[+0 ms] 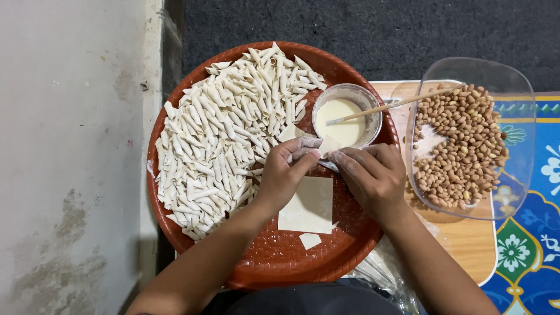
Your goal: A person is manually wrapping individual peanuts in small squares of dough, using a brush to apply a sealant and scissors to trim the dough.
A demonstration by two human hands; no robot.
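Small pale dough wrapper piece pinched between fingertips of left hand and right hand, fingers pressed together on it, held just above round red-orange tray and just beside small bowl of creamy paste, thin wooden stick leaning in the bowl. Below the hands, flat stack of square wrappers lying on the tray, small cut scrap near its lower edge; large heap of rolled dough tubes filling tray's left half. Off to the right, clear plastic container of peanuts on wooden board, patterned blue cloth beyond.
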